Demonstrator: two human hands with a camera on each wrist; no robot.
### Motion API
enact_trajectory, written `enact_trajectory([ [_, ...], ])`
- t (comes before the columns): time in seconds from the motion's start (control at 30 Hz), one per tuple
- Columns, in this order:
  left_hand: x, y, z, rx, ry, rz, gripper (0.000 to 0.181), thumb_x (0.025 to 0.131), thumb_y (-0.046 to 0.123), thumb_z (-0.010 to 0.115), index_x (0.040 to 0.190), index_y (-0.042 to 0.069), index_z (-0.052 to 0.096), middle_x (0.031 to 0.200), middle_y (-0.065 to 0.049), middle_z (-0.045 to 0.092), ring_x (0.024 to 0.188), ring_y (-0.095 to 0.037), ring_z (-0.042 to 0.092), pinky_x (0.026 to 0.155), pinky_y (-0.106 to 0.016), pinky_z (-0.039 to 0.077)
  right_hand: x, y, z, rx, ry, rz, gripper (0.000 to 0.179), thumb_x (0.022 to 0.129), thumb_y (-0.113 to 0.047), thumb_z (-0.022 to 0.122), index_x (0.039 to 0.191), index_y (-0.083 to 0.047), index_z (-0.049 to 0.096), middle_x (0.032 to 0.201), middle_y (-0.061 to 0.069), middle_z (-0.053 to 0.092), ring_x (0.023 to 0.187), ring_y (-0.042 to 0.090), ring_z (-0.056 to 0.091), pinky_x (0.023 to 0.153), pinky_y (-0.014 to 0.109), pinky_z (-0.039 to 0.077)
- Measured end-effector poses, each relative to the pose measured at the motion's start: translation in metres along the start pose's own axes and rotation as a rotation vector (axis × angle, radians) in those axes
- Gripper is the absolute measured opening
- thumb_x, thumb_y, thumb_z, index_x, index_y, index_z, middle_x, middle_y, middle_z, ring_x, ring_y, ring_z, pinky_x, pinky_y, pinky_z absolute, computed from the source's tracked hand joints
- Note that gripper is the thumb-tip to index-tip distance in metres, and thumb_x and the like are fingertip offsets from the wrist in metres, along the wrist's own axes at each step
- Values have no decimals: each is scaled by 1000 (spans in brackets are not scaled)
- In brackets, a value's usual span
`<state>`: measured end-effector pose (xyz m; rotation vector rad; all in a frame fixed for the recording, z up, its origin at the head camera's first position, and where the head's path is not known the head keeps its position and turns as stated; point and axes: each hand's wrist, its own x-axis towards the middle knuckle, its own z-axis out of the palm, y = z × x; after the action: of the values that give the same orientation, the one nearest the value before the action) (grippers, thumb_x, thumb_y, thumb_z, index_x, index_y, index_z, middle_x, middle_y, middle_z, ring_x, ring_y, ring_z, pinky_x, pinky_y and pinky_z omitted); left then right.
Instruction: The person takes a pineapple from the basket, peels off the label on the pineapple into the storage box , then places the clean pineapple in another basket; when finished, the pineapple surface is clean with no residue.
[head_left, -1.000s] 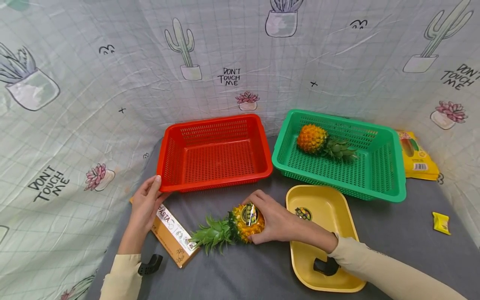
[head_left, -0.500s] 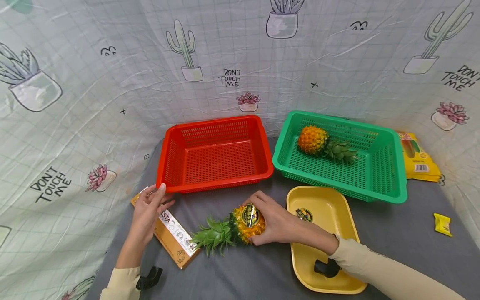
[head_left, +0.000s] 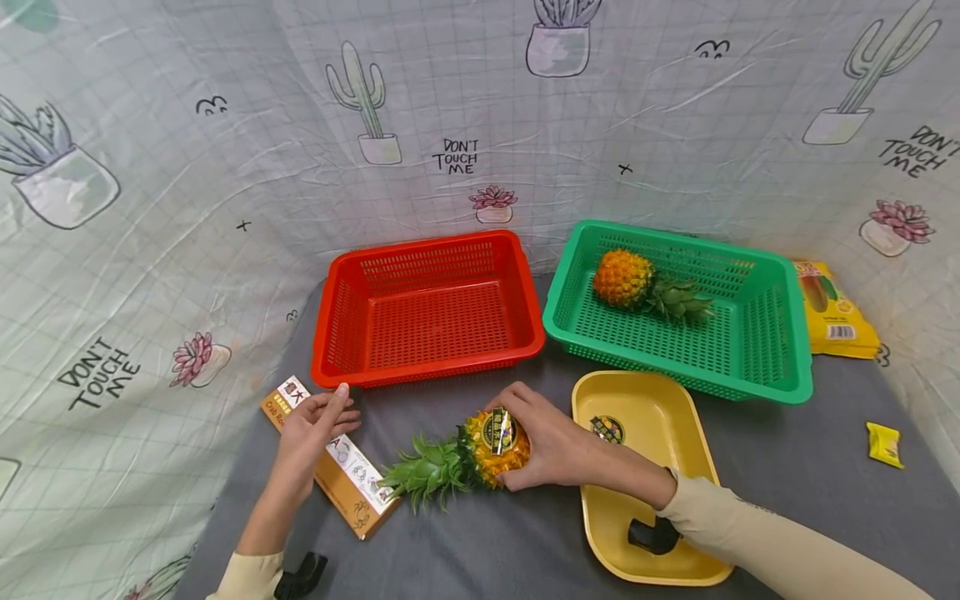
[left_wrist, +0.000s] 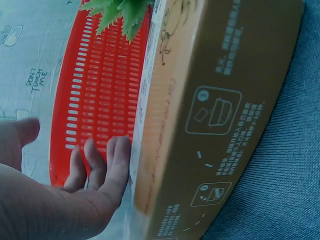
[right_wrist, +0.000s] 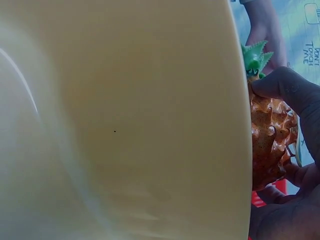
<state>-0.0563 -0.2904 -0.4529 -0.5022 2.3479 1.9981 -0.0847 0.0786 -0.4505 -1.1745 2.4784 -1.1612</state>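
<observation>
My right hand (head_left: 551,442) grips the orange body of a small pineapple (head_left: 480,462) lying on the grey cloth, thumb on the near side and fingers over the far side. A round dark label sits on its skin, and its green crown points left, reaching the end of a flat pasta box (head_left: 347,492). Over that box is my left hand (head_left: 313,429), its fingers loosely bent with nothing between them. In the left wrist view the fingers (left_wrist: 117,165) are beside the box edge. The right wrist view shows the thumb (right_wrist: 275,82) pressed on the pineapple skin (right_wrist: 270,135).
A red basket (head_left: 435,364) stands behind the hands. To its right, a green basket (head_left: 772,387) holds another pineapple (head_left: 624,279). My right forearm crosses a yellow tray (head_left: 652,567). Farther right are a yellow bag (head_left: 836,321) and a small yellow packet (head_left: 885,444).
My left hand has come away from the red basket's front left corner, moving toward me and slightly right over the box. The right hand and pineapple have stayed in place.
</observation>
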Motion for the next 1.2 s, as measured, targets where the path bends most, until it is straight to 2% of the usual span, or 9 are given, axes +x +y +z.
enact_trajectory([
  [0.17, -6, -2, 8, 164, -104, 61, 47, 105, 35, 71, 127, -7, 66, 125, -23, 69, 106, -32, 72, 93, -36, 59, 0, 0, 0, 0, -1, 6, 74, 69, -26, 92, 134, -14, 59, 125, -3, 51, 104, 13, 52, 87, 32, 52],
  [0.33, -12, -4, 19, 307, -231, 215, 35, 104, 30, 72, 124, 2, 73, 117, -15, 74, 105, -28, 72, 91, -34, 58, 0, 0, 0, 4, -6, 21, 73, 71, -27, 91, 135, -14, 59, 125, -3, 50, 103, 13, 52, 86, 32, 52],
  [0.43, -15, -3, 26, 324, -309, 289, 34, 105, 28, 71, 129, 3, 71, 119, -12, 73, 107, -25, 71, 92, -31, 57, -1, 0, 0, 6, -7, 27, 73, 72, -27, 91, 135, -14, 59, 125, -3, 50, 102, 13, 52, 86, 32, 51],
  [0.6, -20, 2, 36, 309, -420, 320, 38, 105, 26, 71, 138, 7, 66, 129, -16, 68, 112, -29, 70, 89, -37, 59, 0, 0, 1, 8, -7, 28, 72, 72, -27, 90, 135, -14, 59, 124, -3, 51, 102, 13, 52, 86, 32, 52],
  [0.73, -24, 6, 44, 319, -460, 366, 43, 103, 25, 74, 144, 17, 61, 143, -19, 60, 122, -38, 64, 96, -44, 57, 1, 0, 1, 5, -5, 29, 72, 71, -28, 91, 135, -13, 59, 124, -3, 51, 103, 13, 52, 86, 32, 52],
  [0.83, -27, 10, 52, 326, -473, 411, 49, 101, 25, 76, 147, 21, 58, 148, -14, 57, 127, -41, 60, 101, -49, 54, 1, 1, 1, 3, 0, 27, 73, 71, -29, 92, 134, -14, 59, 124, -3, 51, 103, 13, 52, 87, 32, 52],
  [1.03, -32, 16, 64, 377, -497, 492, 62, 96, 29, 83, 151, 24, 54, 148, -3, 56, 128, -39, 59, 102, -51, 53, 0, 1, 2, 7, 0, 21, 72, 71, -30, 92, 134, -15, 59, 124, -4, 51, 103, 13, 52, 88, 33, 53],
  [1.2, -34, 16, 73, 423, -489, 517, 67, 90, 39, 87, 149, 33, 55, 147, 2, 57, 127, -34, 60, 102, -53, 52, -1, 2, 2, 6, 4, 17, 71, 73, -31, 92, 134, -16, 59, 123, -4, 51, 102, 12, 52, 86, 32, 53],
])
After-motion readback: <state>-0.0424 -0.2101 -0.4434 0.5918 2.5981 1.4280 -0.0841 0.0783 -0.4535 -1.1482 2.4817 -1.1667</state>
